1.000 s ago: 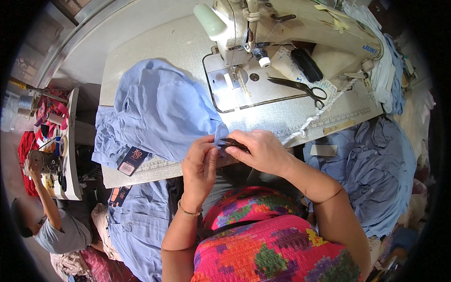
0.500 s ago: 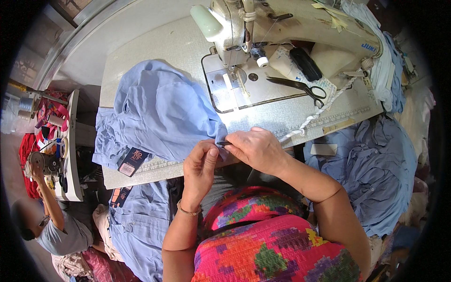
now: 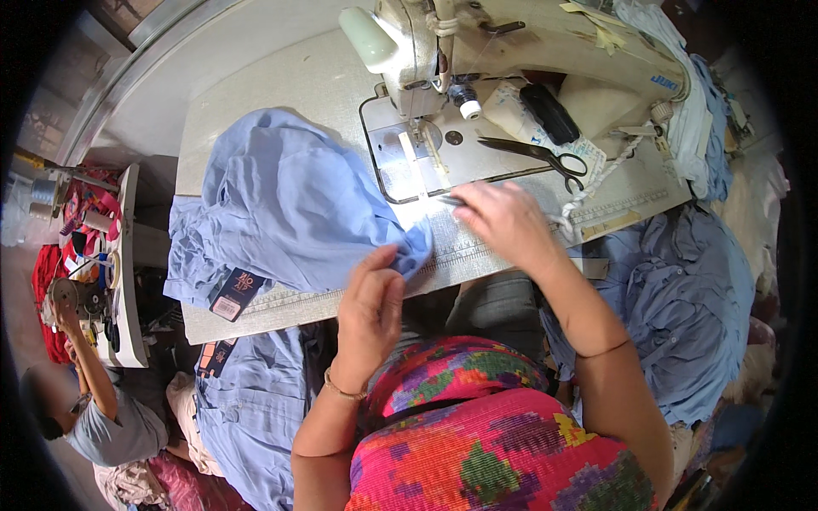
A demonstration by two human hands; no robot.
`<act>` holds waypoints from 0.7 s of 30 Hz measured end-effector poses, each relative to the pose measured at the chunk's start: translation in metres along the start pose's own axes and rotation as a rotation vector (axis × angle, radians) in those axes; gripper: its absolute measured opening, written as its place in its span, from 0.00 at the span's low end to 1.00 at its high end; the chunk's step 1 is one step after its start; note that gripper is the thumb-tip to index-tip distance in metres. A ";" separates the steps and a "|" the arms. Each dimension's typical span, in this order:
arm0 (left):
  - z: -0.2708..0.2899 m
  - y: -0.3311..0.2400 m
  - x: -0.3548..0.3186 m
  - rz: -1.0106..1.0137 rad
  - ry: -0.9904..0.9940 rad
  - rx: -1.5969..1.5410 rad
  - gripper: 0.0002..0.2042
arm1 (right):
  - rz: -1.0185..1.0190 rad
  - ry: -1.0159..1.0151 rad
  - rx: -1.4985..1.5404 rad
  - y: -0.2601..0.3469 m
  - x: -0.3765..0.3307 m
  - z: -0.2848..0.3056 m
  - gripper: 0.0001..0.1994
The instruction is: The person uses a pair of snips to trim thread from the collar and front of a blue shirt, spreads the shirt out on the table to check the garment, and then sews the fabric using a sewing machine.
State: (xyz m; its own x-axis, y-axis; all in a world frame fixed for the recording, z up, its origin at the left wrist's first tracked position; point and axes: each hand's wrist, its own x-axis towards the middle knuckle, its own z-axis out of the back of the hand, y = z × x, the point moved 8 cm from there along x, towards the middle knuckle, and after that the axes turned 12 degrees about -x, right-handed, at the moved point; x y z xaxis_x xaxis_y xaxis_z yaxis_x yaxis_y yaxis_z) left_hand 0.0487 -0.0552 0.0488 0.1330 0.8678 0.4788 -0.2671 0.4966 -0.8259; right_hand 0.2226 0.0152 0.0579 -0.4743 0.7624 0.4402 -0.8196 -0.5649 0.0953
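Observation:
A light blue garment [image 3: 290, 204] lies bunched on the sewing table, with a dark hang tag [image 3: 237, 294] at its near left. My left hand [image 3: 371, 311] is at the garment's near right corner, its fingers loosely bent and apart, with nothing visible between them. I cannot tell whether its fingertips touch the cloth. My right hand [image 3: 507, 223], smeared by motion, is closed on a small thin dark tool [image 3: 448, 200] whose tip points left; its exact kind is unclear. Just beyond that hand stands the sewing machine [image 3: 417, 77], with its needle plate in front.
Black scissors [image 3: 545, 156] and a black oblong object [image 3: 550, 115] lie by the machine. A white twisted cord [image 3: 601, 179] runs along the right. More blue garments [image 3: 656, 315] are heaped at right, others [image 3: 256, 417] at left. Another person [image 3: 111, 417] works at far left.
My right hand has moved away from the cloth, up and right, carrying the small tool. My left hand has let go of the garment corner, which now lies on the table edge.

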 end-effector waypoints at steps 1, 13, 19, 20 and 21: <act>-0.003 -0.010 -0.003 -0.061 0.049 0.050 0.05 | -0.027 0.056 -0.107 -0.011 0.000 -0.003 0.11; -0.004 -0.032 -0.013 -0.040 0.153 0.273 0.12 | 0.293 0.111 0.321 0.035 -0.008 -0.005 0.12; 0.003 -0.007 -0.005 0.034 0.116 0.288 0.07 | 0.266 0.163 0.508 0.045 -0.002 -0.013 0.07; 0.009 -0.005 -0.003 0.060 0.105 0.215 0.06 | 0.246 0.158 0.563 0.043 0.000 -0.009 0.07; 0.019 -0.004 -0.001 0.146 0.083 0.164 0.04 | 0.203 0.190 0.588 0.040 0.002 -0.007 0.08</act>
State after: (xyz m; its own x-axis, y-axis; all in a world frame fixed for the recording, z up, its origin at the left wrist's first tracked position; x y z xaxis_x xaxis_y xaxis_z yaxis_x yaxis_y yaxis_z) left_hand 0.0320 -0.0584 0.0574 0.1579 0.9321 0.3259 -0.4398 0.3618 -0.8220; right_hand 0.1865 -0.0037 0.0561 -0.6942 0.6341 0.3406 -0.4205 -0.7414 0.5230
